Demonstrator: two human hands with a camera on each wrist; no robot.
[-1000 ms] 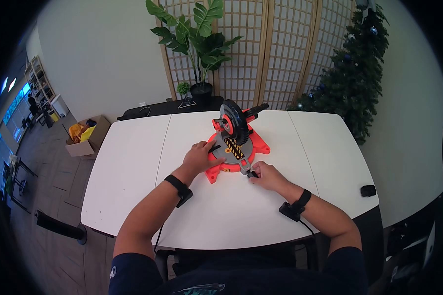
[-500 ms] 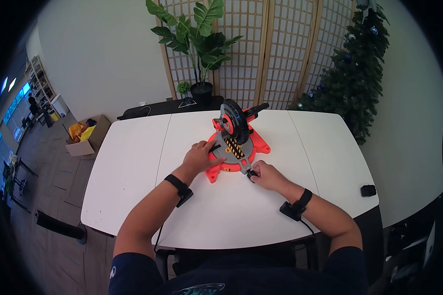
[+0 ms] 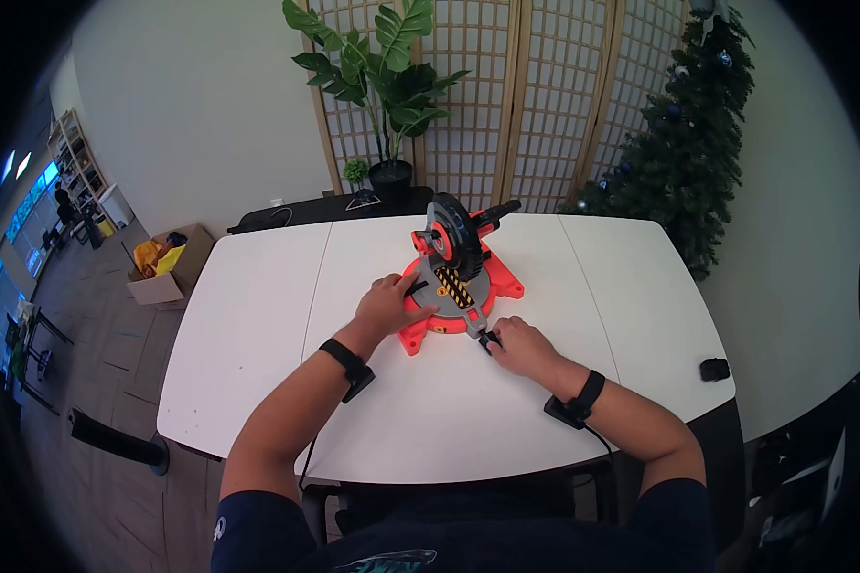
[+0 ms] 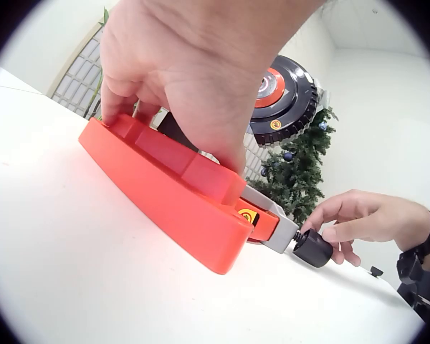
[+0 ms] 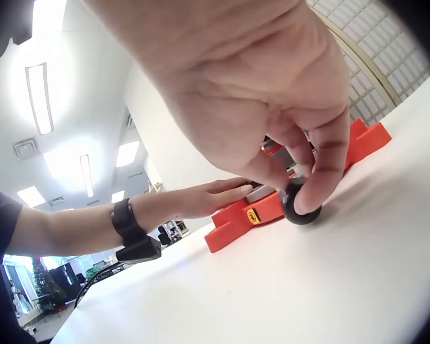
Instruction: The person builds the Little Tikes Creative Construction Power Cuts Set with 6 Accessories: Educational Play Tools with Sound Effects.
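Observation:
A toy miter saw (image 3: 460,291) with an orange-red base, grey turntable and black toothed blade (image 3: 463,239) stands on the white table. My left hand (image 3: 384,307) holds the left side of its base, fingers toward the back and thumb toward the front over the turntable. In the left wrist view, that hand spans the red base (image 4: 165,193). At the front of the saw, my right hand (image 3: 526,346) pinches the black knob (image 4: 313,248) at the end of the grey arm. Fingers and thumb close around this knob (image 5: 299,204) in the right wrist view.
A small black object (image 3: 714,370) lies near the table's right edge. Behind the table (image 3: 392,420) are a potted plant (image 3: 390,177), a folding screen (image 3: 554,105) and a decorated tree (image 3: 688,143). An open cardboard box (image 3: 193,267) stands on the floor at left.
My right hand shifts and turns slightly around the black knob, its fingers changing position. The left hand and the saw stay in place.

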